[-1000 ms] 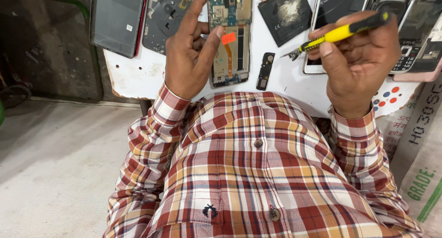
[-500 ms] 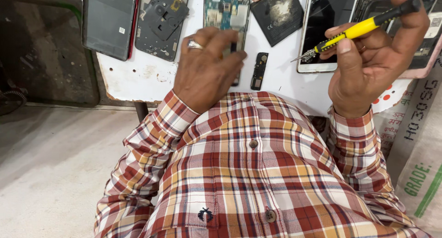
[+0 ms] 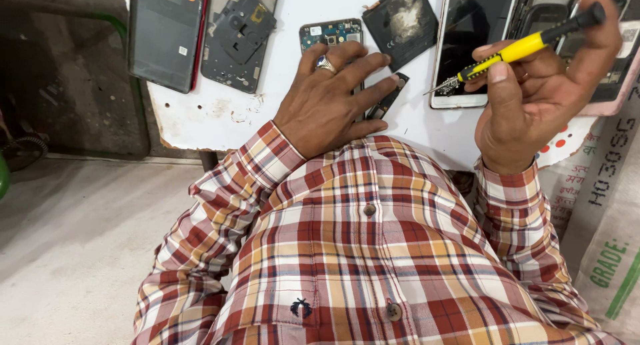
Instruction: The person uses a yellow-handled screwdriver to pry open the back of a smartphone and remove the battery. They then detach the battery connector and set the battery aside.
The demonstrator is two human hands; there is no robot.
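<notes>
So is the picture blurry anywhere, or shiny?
Head view: mostly sharp, and the plaid shirt is crisp. The white table is bright under even light. The phone screen shows soft glare. The left hand casts only a faint shadow. The dark corner at top left is dim.

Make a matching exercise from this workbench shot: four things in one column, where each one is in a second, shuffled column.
Things:
1. screwdriver
2. opened phone
3. ring
4. white-framed phone

Places:
A. under the left hand
B. on a left-hand finger
C. held in the right hand
D. flat on the table, beneath the screwdriver tip

Pairs: 1-C, 2-A, 3-B, 4-D
</notes>
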